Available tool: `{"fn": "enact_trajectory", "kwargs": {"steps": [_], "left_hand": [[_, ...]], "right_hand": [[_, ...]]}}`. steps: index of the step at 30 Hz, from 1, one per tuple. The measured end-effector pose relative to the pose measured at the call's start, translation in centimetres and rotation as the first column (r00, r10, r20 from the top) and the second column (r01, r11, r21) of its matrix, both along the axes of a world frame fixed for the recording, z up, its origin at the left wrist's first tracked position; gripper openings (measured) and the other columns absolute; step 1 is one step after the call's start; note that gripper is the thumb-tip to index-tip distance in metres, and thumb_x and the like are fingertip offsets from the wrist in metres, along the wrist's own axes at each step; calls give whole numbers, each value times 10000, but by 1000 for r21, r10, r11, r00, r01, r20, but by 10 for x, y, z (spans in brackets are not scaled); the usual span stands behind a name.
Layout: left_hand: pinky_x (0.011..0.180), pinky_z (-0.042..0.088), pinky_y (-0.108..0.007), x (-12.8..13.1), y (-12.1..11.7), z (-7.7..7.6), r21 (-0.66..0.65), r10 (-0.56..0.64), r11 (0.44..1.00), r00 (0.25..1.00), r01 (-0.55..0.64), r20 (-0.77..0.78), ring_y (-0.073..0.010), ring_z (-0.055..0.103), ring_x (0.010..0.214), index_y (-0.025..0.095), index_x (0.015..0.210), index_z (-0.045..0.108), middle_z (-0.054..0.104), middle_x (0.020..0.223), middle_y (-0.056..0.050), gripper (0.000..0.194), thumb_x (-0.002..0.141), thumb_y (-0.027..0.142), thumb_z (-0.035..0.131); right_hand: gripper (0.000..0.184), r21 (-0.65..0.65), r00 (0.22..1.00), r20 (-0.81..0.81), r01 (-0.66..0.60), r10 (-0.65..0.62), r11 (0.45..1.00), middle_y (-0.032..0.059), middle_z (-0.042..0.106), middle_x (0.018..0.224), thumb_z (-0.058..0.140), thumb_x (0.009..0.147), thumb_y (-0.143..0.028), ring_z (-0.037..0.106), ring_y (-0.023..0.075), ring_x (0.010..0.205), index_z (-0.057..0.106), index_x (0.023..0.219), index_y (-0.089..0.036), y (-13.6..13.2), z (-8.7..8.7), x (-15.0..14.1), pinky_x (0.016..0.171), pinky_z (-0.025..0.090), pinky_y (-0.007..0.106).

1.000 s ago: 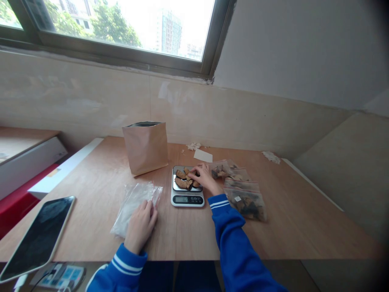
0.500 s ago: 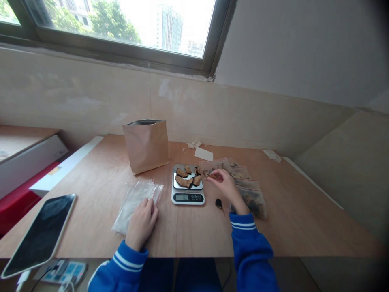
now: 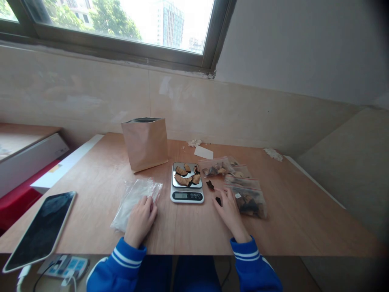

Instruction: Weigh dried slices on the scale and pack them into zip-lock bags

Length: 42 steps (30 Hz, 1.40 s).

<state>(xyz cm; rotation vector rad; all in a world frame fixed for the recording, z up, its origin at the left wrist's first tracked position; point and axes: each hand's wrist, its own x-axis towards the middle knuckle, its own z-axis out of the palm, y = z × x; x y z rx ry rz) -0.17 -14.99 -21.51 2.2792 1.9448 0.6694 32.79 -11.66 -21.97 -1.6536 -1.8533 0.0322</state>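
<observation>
A small digital kitchen scale point(image 3: 187, 195) stands mid-table with several brown dried pieces point(image 3: 187, 178) on its steel plate. My left hand point(image 3: 140, 219) lies flat, fingers loosely apart, on a stack of clear plastic bags point(image 3: 133, 196) left of the scale. My right hand point(image 3: 229, 213) rests on the table right of the scale, fingers extended, its fingertips at a small dark piece point(image 3: 218, 200). A second dark piece point(image 3: 210, 185) lies on the table just beyond. Several filled zip bags point(image 3: 243, 190) lie right of my right hand.
A brown paper bag point(image 3: 146, 142) stands open behind the scale. A tablet point(image 3: 41, 229) lies at the table's left front corner, with a small device and cable point(image 3: 65, 266) below it. Paper scraps point(image 3: 203, 152) lie near the wall. A white and red bench point(image 3: 36, 166) sits left.
My right hand left the scale plate, drew back to the right and came down onto the table. Two dark pieces now lie on the table. My left hand stayed on the bags.
</observation>
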Motion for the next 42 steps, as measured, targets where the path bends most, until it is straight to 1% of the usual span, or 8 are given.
{"fn": "enact_trajectory", "kwargs": {"steps": [8, 13, 19, 24, 27, 33, 37, 42], "left_hand": [[700, 425, -344, 0, 0, 1, -13, -3, 1000, 1000, 3, -5, -210, 555, 743, 207, 806, 473, 526, 794, -41, 209, 950, 242, 326], [704, 428, -339, 0, 0, 0, -11, -3, 1000, 1000, 2, -21, -204, 562, 744, 198, 816, 486, 533, 800, -40, 217, 951, 231, 320], [694, 431, -338, 1, 0, 0, 8, 6, 1000, 1000, -6, -22, -203, 565, 736, 197, 812, 503, 538, 788, -38, 223, 946, 233, 329], [693, 438, -340, 0, 0, -1, 25, -7, 1000, 1000, 7, -22, -204, 569, 737, 193, 817, 513, 543, 793, -38, 227, 944, 232, 329], [696, 442, -341, 0, 0, 0, 18, -12, 1000, 1000, 13, -26, -203, 570, 738, 192, 816, 510, 544, 798, -39, 232, 947, 230, 321], [711, 445, -348, 1, -1, 1, -1, 2, 1000, 1000, -2, 7, -208, 573, 751, 191, 830, 501, 545, 799, -40, 213, 948, 242, 332], [706, 439, -349, 1, -1, -1, 1, 0, 1000, 1000, 0, 5, -207, 566, 742, 194, 824, 498, 544, 798, -41, 220, 949, 240, 323], [695, 427, -344, 0, 0, -2, 23, -10, 1000, 999, 9, 38, -203, 559, 734, 203, 814, 491, 547, 791, -40, 221, 949, 249, 321]], "right_hand": [[297, -97, 986, -148, -86, 71, 992, 98, 608, 1018, 480, 789, -172, 631, 260, 920, 621, 1049, -208, -7, -11, -3, 825, 541, 435], [241, -126, 987, -144, -88, 69, 988, 97, 622, 972, 527, 736, -144, 625, 274, 932, 643, 939, -203, 1, 6, -12, 849, 519, 456], [122, -217, 925, -373, -166, 75, 962, 67, 663, 837, 557, 753, -206, 635, 213, 735, 655, 825, -196, 12, 33, -14, 649, 529, 343], [195, -91, 813, -573, -192, 106, 977, 65, 702, 840, 640, 736, -306, 650, 199, 759, 664, 886, -184, 50, 72, -30, 713, 531, 336], [227, -25, 776, -615, -197, 140, 980, 74, 709, 847, 662, 714, -327, 650, 197, 758, 657, 881, -173, 79, 84, -50, 715, 526, 331], [223, -39, 830, -548, -149, 103, 988, 77, 710, 853, 621, 721, -316, 642, 203, 743, 651, 889, -173, 102, 64, -72, 708, 508, 344], [240, 7, 877, -475, -82, 75, 997, 97, 704, 910, 558, 783, -347, 628, 216, 787, 667, 901, -168, 83, 57, -59, 734, 492, 355], [294, -16, 833, -552, -65, 45, 998, 106, 695, 958, 516, 851, -412, 630, 220, 830, 663, 921, -167, 42, 55, -46, 747, 490, 343]]}}
